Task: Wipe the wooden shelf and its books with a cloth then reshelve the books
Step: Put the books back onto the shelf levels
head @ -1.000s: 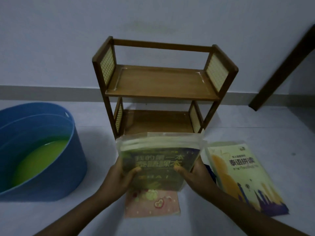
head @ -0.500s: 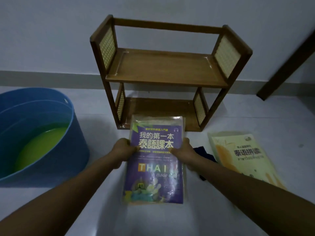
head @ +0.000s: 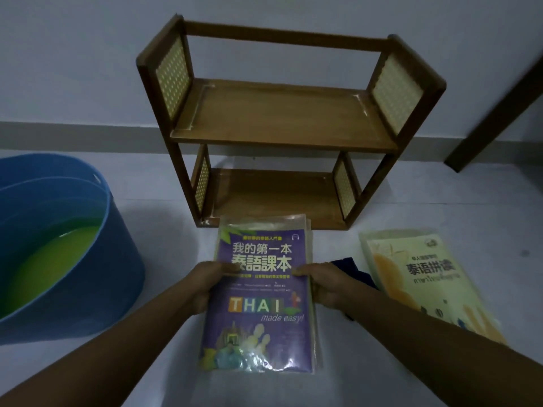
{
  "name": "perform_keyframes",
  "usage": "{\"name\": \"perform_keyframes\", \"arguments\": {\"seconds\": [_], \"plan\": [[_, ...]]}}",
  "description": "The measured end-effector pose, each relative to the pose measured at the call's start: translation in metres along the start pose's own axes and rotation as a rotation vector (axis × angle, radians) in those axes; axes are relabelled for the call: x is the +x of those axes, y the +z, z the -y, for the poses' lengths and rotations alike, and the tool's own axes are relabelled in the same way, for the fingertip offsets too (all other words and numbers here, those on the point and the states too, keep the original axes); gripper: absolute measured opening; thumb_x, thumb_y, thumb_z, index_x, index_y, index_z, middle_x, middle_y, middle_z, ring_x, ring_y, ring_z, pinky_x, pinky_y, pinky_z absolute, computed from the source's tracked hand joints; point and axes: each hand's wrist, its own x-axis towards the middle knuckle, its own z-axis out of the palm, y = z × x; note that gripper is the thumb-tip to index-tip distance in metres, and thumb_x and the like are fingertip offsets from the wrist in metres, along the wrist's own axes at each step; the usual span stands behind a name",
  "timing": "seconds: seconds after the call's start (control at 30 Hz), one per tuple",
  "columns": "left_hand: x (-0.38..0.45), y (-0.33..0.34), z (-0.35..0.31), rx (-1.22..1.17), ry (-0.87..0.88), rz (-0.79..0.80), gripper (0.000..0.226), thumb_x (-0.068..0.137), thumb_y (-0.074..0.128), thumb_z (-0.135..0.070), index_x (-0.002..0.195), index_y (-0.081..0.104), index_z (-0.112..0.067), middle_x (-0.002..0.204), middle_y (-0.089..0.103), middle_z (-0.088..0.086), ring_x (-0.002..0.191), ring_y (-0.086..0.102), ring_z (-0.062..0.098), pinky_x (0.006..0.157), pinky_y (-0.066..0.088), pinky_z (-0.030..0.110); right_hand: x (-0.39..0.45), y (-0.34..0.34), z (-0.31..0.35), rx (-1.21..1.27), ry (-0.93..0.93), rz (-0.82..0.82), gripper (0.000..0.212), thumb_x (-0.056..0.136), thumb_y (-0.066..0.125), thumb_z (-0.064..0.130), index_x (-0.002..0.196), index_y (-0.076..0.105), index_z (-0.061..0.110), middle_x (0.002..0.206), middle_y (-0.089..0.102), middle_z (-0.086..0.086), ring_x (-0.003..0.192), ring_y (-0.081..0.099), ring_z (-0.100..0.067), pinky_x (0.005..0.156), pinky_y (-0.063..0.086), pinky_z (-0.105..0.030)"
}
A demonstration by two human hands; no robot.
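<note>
Left hand (head: pixel 210 284): closed on left edge of purple book (head: pixel 260 301), thumb on cover. Right hand (head: pixel 324 284): closed on right edge of same book, thumb on cover. Book wrapped in clear plastic, topmost of a small stack; lower books show only as edges at top and right side. Stack flat or nearly flat on floor, just in front of shelf (head: pixel 282 127).

Left to right:
- Tub (head: pixel 88 277): blue, holds green liquid, well left of stack.
- Shelf: wooden, two tiers, both bare, against wall.
- Cloth (head: pixel 351 267): dark blue, partly hidden behind right hand and forearm, between stack and yellow book.
- Yellow book (head: pixel 426 283): flat on floor, right of cloth.
- Dark plank (head: pixel 499 107): leaning at far right.

Step judged: handling of stack, either squaring it up or starting the reshelve; wiping state not discernible.

Next move calls for: firm two-sided grip so slick covers stay together, lift, tilt upright, entry between side panels of a tier.

Obstacles: none between stack and shelf; low clearance at bottom tier likely tight for upright books.
</note>
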Motion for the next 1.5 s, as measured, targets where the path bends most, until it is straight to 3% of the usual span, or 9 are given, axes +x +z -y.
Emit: {"name": "perform_keyframes", "arguments": {"seconds": [0.17, 0.33, 0.5, 0.6, 0.83, 1.07, 1.2, 1.4, 1.5], "plan": [[-0.029, 0.001, -0.005, -0.024, 0.133, 0.204, 0.045, 0.079, 0.07, -0.008, 0.122, 0.056, -0.012, 0.11, 0.071, 0.019, 0.099, 0.068, 0.038, 0.087, 0.052, 0.059, -0.019, 0.001, 0.002, -0.007, -0.093, 0.139, 0.051, 0.077, 0.072, -0.005, 0.124, 0.056, 0.007, 0.113, 0.069, -0.02, 0.098, 0.069, -0.037, 0.084, 0.056, -0.054], [-0.073, -0.009, -0.029, 0.09, 0.444, 0.278, 0.044, 0.087, 0.064, -0.009, 0.127, 0.046, -0.016, 0.12, 0.067, 0.013, 0.108, 0.066, 0.034, 0.09, 0.053, 0.054, -0.068, -0.006, 0.023, -0.029, -0.457, 0.235, 0.093, 0.056, 0.092, 0.018, 0.132, 0.039, 0.017, 0.125, 0.063, -0.017, 0.113, 0.062, -0.036, 0.094, 0.047, -0.063], [-0.108, -0.008, -0.061, 0.267, 0.737, 0.113, 0.037, 0.085, 0.066, -0.009, 0.119, 0.055, -0.02, 0.11, 0.073, -0.003, 0.101, 0.069, 0.013, 0.074, 0.057, 0.022, -0.121, 0.006, 0.056, -0.247, -0.826, 0.045, 0.067, 0.081, 0.07, -0.001, 0.127, 0.032, 0.028, 0.121, 0.061, -0.002, 0.111, 0.064, -0.016, 0.091, 0.055, -0.035], [-0.118, -0.006, -0.064, 0.337, 0.818, 0.031, 0.032, 0.085, 0.066, -0.009, 0.114, 0.058, -0.019, 0.104, 0.073, -0.005, 0.097, 0.068, 0.006, 0.073, 0.056, 0.018, -0.136, 0.011, 0.06, -0.365, -0.929, 0.009, 0.049, 0.085, 0.066, -0.003, 0.119, 0.046, 0.026, 0.114, 0.065, 0.008, 0.104, 0.064, -0.002, 0.084, 0.053, -0.018], [-0.107, -0.008, -0.025, 0.394, 0.852, 0.023, 0.027, 0.084, 0.067, -0.008, 0.107, 0.059, -0.019, 0.103, 0.07, -0.022, 0.097, 0.067, 0.001, 0.074, 0.057, 0.017, -0.114, 0.004, 0.024, -0.417, -0.852, -0.026, 0.039, 0.088, 0.066, 0.008, 0.122, 0.052, 0.019, 0.116, 0.067, 0.001, 0.108, 0.064, -0.01, 0.085, 0.055, -0.025], [-0.116, -0.013, -0.063, 0.505, 0.812, 0.231, 0.055, 0.063, 0.075, -0.048, 0.113, 0.062, -0.029, 0.113, 0.069, -0.01, 0.105, 0.066, 0.011, 0.083, 0.058, 0.029, -0.106, -0.008, 0.027, -0.429, -0.76, 0.0, 0.049, 0.083, 0.074, 0.017, 0.126, 0.051, 0.024, 0.12, 0.067, 0.002, 0.11, 0.064, -0.013, 0.093, 0.054, -0.039], [-0.138, -0.015, -0.107, 0.865, 0.892, 0.176, 0.062, 0.057, 0.07, -0.071, 0.113, 0.057, -0.046, 0.11, 0.066, -0.015, 0.101, 0.062, -0.003, 0.078, 0.057, 0.021, -0.108, -0.008, 0.031, -0.444, -0.763, 0.01, 0.043, 0.085, 0.071, 0.016, 0.123, 0.054, 0.021, 0.119, 0.068, 0.002, 0.109, 0.064, -0.012, 0.096, 0.053, -0.042], [-0.16, 0.064, -0.156, 1.723, 0.654, 0.165, 0.06, 0.078, 0.072, -0.038, 0.13, 0.044, -0.03, 0.119, 0.055, -0.01, 0.108, 0.054, 0.012, 0.094, 0.048, 0.033, -0.104, -0.009, 0.027, -0.434, -0.758, 0.007, 0.04, 0.086, 0.07, 0.022, 0.122, 0.054, 0.023, 0.119, 0.067, 0.003, 0.11, 0.064, -0.011, 0.097, 0.052, -0.042], [-0.136, 0.091, -0.133, 1.77, 0.81, 0.032, 0.039, 0.082, 0.069, -0.035, 0.115, 0.053, -0.026, 0.106, 0.064, -0.005, 0.094, 0.06, 0.013, 0.086, 0.052, 0.033, -0.098, -0.011, 0.024, -0.399, -0.743, 0.001, 0.036, 0.086, 0.07, 0.018, 0.118, 0.056, 0.027, 0.115, 0.068, 0.003, 0.107, 0.065, -0.01, 0.095, 0.054, -0.039]]}}
